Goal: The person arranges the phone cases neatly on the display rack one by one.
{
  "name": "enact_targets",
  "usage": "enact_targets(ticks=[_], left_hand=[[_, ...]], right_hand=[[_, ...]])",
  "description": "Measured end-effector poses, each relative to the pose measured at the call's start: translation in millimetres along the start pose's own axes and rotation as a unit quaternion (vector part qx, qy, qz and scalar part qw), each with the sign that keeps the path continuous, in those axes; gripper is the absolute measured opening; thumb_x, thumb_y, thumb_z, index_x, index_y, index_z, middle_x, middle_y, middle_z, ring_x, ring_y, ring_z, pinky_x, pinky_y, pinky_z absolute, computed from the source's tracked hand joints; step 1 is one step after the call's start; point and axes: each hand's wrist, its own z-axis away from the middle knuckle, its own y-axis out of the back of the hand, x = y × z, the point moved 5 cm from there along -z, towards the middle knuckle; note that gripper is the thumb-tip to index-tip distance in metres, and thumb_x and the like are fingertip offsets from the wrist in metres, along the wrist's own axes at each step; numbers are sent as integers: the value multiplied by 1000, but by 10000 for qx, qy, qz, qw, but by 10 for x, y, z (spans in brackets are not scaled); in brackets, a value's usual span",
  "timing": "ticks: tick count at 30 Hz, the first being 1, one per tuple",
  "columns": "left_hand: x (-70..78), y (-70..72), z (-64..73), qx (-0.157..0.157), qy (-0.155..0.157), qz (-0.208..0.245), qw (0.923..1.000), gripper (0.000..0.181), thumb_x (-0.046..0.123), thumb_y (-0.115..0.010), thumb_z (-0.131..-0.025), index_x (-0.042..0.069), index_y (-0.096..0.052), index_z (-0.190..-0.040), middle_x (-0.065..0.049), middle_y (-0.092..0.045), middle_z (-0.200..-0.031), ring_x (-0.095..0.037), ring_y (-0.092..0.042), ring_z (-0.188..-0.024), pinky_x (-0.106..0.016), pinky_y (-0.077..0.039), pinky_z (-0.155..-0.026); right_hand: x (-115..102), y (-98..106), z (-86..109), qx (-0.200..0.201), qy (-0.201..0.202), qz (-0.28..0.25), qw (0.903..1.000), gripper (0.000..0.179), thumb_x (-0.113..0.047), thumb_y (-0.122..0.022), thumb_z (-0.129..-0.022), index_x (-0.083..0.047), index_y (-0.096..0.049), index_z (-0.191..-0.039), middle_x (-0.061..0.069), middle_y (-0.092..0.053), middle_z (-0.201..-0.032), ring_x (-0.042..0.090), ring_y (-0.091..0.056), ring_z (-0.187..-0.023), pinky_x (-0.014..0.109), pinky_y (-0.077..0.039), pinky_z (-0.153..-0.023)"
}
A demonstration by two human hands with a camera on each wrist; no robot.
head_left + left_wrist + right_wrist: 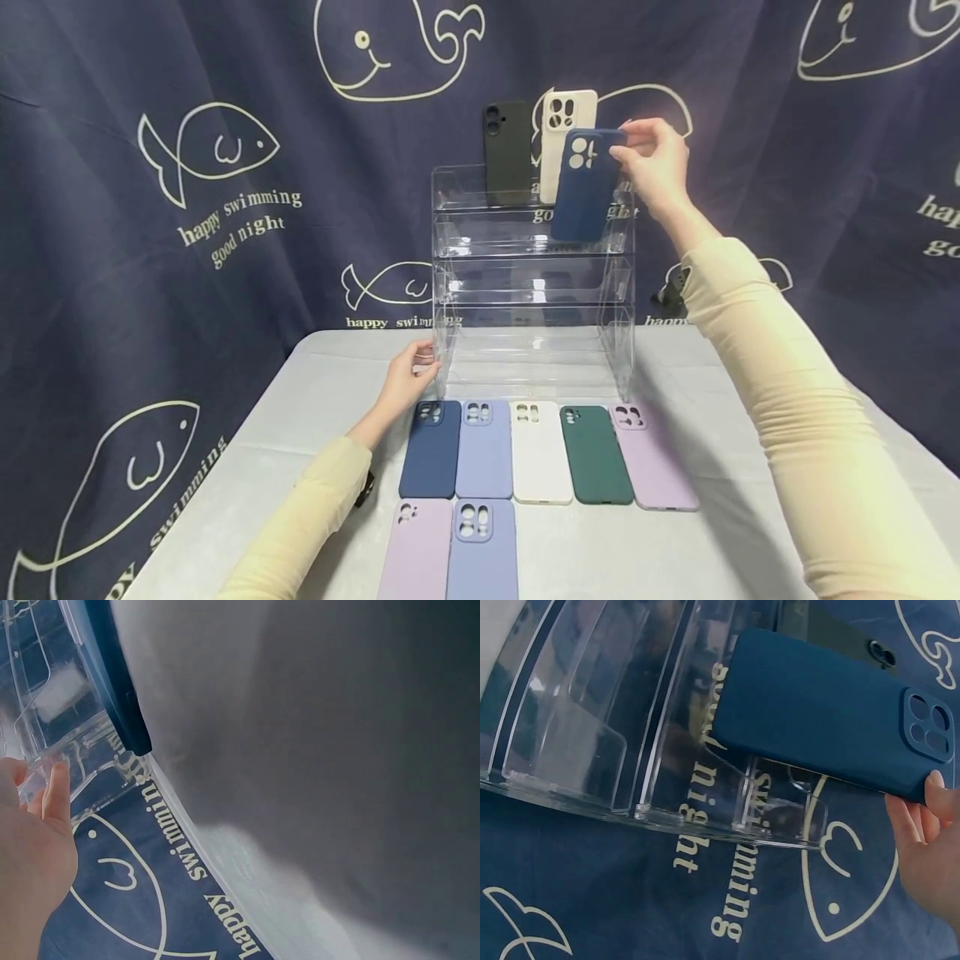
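Note:
My right hand [660, 162] pinches a dark blue phone case [585, 187] by its upper right edge, thumb in front. The case hangs upright before the upper tiers of a clear tiered display rack [532, 296]. In the right wrist view, fingertips and thumb grip the case beside its camera cutouts. A white phone case [553, 158] and a black phone case [508, 150] stand on the rack's top tier; the blue case partly covers the white one. My left hand [411, 372] holds the rack's lower left side, its fingers at the clear side panel.
In front of the rack lies a row of phone cases: dark blue [431, 450], light blue [486, 450], white [542, 454], green [597, 456] and lilac [654, 458]. Nearer are another lilac case [416, 550] and light blue case [483, 558]. A printed curtain [225, 333] hangs behind.

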Motion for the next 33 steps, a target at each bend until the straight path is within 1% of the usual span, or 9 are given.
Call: enact_targets(ticks=[5, 9, 12, 16, 18, 22, 27, 30, 33], left_hand=[[-29, -11, 50, 1, 7, 128, 9999, 40, 1, -65, -84, -4, -53, -122, -22, -62, -114, -34, -64, -96, -35, -59, -80], [-41, -30, 91, -12, -3, 164, 9999, 40, 0, -65, -84, -5, -53, -121, -22, -62, -113, -35, -64, -95, -34, -59, -79], [-40, -39, 106, 5, -47, 174, 9998, 40, -1, -66, -83, -5, -53, -121, -23, -63, -111, -35, -64, -94, -33, -60, -77], [-35, -53, 104, 11, -75, 200, 9998, 40, -1, -66, -83, -5, -53, -121, -22, -63, -111, -34, -64, -93, -32, -60, -77], [-28, -58, 98, 2, -110, 199, 9997, 41, -1, -66, -83, -4, -53, -122, -22, -63, -110, -34, -64, -93, -32, -60, -77], [-2, -58, 73, -29, -163, 226, 9996, 41, -1, -65, -84, -4, -52, -122, -23, -62, -111, -36, -64, -94, -35, -59, -78], [4, -35, 23, -68, -93, 185, 9998, 41, 1, -64, -85, -5, -52, -123, -23, -62, -112, -34, -63, -96, -35, -59, -80], [9, -14, 1, -82, -73, 130, 9999, 41, 2, -63, -86, -6, -51, -124, -23, -61, -114, -35, -63, -97, -36, -59, -81], [5, 1, -13, -86, -65, 111, 9999, 42, 2, -63, -86, -6, -50, -124, -24, -60, -115, -36, -63, -98, -38, -58, -82]], right_hand=[[148, -43, -17, 223, 21, 137, 9997, 27, -3, -67, -83, -9, -63, -109, -13, -56, -79, -3, -57, -69, 10, -52, -65], [250, -102, -35, 281, -36, 269, 9992, 28, -4, -68, -83, -8, -62, -110, -13, -55, -80, -3, -56, -68, 10, -51, -65], [318, -150, -56, 233, -116, 391, 9989, 29, -4, -68, -83, -6, -62, -111, -13, -55, -81, -4, -56, -69, 10, -51, -66], [403, -205, -81, 78, -400, 345, 9986, 30, -4, -67, -83, -5, -61, -113, -10, -56, -85, -2, -56, -73, 12, -54, -69], [433, -224, -92, 2, -557, 329, 9979, 30, -5, -66, -84, -5, -61, -114, -7, -57, -89, 0, -57, -76, 14, -55, -72], [451, -242, -118, -95, -721, 349, 9967, 30, -6, -65, -86, -5, -61, -116, 1, -63, -100, 5, -61, -82, 18, -56, -79], [418, -241, -128, -159, -671, 428, 9967, 30, -5, -62, -87, -2, -61, -118, 10, -66, -113, 3, -61, -79, 16, -55, -78], [398, -239, -108, -249, -572, 719, 9955, 33, -9, -63, -87, -3, -60, -120, 10, -66, -118, -2, -60, -78, 14, -54, -77], [388, -239, -80, -382, -406, 1039, 9930, 37, -15, -65, -87, -3, -60, -121, 11, -65, -120, -3, -61, -78, 16, -53, -81]])
